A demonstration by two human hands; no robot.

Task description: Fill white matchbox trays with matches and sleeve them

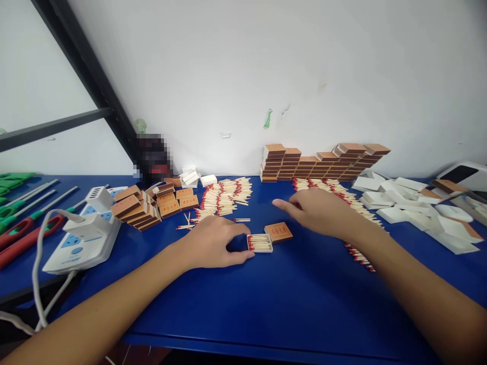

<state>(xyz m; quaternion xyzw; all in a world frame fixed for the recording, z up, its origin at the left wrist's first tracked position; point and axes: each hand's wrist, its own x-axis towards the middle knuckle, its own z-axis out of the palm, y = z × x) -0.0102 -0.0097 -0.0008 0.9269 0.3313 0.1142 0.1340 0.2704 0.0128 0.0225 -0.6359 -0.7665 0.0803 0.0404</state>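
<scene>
My left hand (216, 242) pinches the ends of a small white matchbox tray (260, 249) between thumb and fingers. Red-tipped matches (259, 241) lie side by side inside the tray. Touching its right end is an orange-brown matchbox sleeve (279, 232), flat on the blue table. Over at the right, my right hand (319, 210) hovers by a long heap of loose matches (355, 203). Its thumb sticks out to the left, apart from the curled fingers, which are partly hidden. I see nothing in its grasp. Another match heap (224, 197) lies behind my left hand.
Stacked matchboxes (304, 165) line the wall. Brown sleeves (140, 208) are piled at left, white trays (414, 200) at right. A power strip (85, 246) with cables and several red-and-green-handled tools (34, 230) occupy the far left of the blue table (228, 304).
</scene>
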